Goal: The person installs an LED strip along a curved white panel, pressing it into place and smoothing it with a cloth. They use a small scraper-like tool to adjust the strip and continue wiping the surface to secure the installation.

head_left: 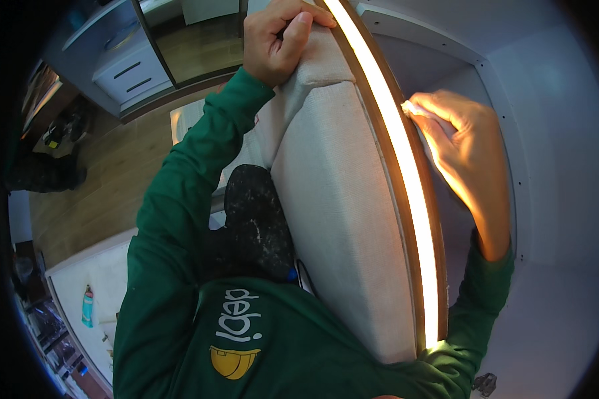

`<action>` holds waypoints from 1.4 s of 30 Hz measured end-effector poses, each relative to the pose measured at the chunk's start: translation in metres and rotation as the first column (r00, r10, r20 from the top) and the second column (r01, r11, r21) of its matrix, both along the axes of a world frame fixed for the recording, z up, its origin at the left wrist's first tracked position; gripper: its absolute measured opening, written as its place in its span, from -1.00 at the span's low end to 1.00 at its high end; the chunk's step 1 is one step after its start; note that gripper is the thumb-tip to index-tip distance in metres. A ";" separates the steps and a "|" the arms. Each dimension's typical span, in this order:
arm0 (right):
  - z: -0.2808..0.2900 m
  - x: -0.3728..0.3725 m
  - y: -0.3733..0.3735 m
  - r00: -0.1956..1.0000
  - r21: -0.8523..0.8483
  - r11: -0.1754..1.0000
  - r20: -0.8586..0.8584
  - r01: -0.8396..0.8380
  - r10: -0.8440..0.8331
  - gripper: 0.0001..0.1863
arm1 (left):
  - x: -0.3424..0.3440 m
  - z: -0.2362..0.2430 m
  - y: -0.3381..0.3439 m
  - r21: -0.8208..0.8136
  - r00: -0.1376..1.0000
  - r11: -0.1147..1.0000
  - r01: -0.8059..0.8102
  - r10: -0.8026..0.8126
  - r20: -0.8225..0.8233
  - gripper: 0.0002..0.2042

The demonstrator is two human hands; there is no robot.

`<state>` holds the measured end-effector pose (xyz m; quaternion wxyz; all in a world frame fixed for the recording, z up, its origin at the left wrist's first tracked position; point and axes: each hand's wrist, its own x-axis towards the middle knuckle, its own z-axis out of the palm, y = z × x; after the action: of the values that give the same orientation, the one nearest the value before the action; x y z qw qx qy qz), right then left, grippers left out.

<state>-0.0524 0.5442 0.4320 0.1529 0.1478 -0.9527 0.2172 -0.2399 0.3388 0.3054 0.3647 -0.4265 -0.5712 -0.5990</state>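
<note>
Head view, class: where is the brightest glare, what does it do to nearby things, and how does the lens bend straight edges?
In the head view, the lit strip burns out to near white; its glow washes the right hand orange, while the left hand on the padded panel stays evenly lit; the strip's edge curves, and the corners go black.

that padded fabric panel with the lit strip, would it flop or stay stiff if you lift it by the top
Probably stiff: the upholstered panel keeps one even curve along its wood edge with the light strip. Likely bulky rather than light, since the left hand grips its top corner and the right hand steadies the edge. Woven fabric should not be slippery.
</note>
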 end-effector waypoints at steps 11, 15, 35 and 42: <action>-0.010 -0.002 0.010 0.999 -0.032 0.999 -0.026 -0.042 0.041 -0.79 | 0.002 -0.001 -0.001 -0.005 1.000 1.000 -0.010 0.010 -0.014 -0.68; -0.014 -0.002 0.020 0.993 -0.043 0.994 -0.062 -0.102 0.099 -0.83 | 0.002 -0.001 -0.003 -0.023 1.000 1.000 0.002 -0.002 0.028 -0.67; -0.009 0.010 0.013 0.999 -0.042 0.999 0.011 -0.034 0.034 -0.85 | 0.000 -0.002 0.000 -0.008 1.000 1.000 0.007 -0.007 0.011 -0.64; -0.013 0.009 0.017 1.000 -0.022 1.000 0.019 0.019 -0.019 -0.82 | 0.002 0.001 -0.003 -0.031 0.998 0.999 0.011 -0.009 0.064 -0.63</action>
<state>-0.0436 0.5611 0.4187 0.1476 0.1351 -0.9530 0.2277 -0.2378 0.3362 0.3062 0.3365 -0.4157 -0.5898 -0.6051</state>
